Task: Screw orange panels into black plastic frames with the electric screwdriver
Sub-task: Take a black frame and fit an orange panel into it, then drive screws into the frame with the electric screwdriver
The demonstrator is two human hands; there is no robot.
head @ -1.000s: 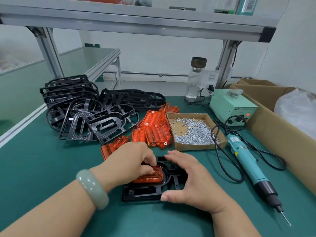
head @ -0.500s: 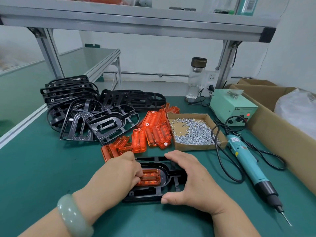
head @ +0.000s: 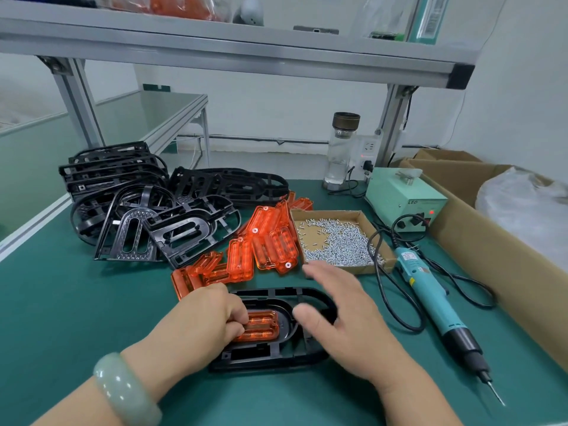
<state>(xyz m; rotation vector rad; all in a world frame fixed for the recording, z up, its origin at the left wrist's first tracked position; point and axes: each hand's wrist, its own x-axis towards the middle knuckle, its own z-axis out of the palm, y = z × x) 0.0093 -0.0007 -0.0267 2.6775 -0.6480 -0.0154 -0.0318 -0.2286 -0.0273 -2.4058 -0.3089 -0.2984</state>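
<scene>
A black plastic frame (head: 276, 355) lies flat on the green mat in front of me. An orange panel (head: 261, 325) sits in its oval recess. My left hand (head: 199, 324) has curled fingertips pressing on the panel's left end. Over the frame's right part hovers my right hand (head: 341, 315), fingers spread and blurred, holding nothing. The teal electric screwdriver (head: 436, 302) lies on the mat to the right, tip toward me, untouched. A shallow cardboard tray of small silver screws (head: 338, 241) stands just beyond my right hand.
Loose orange panels (head: 261, 247) lie heaped behind the frame, with a pile of black frames (head: 147, 210) at back left. A green power unit (head: 402, 201), a glass bottle (head: 341, 149) and a long cardboard box (head: 491, 235) line the right side. The screwdriver's black cable (head: 384, 290) loops nearby.
My right hand has let go of the frame's right edge and lifted away toward the screw tray, fingers spreading. My left hand stays on the orange panel, now seated in the recess.
</scene>
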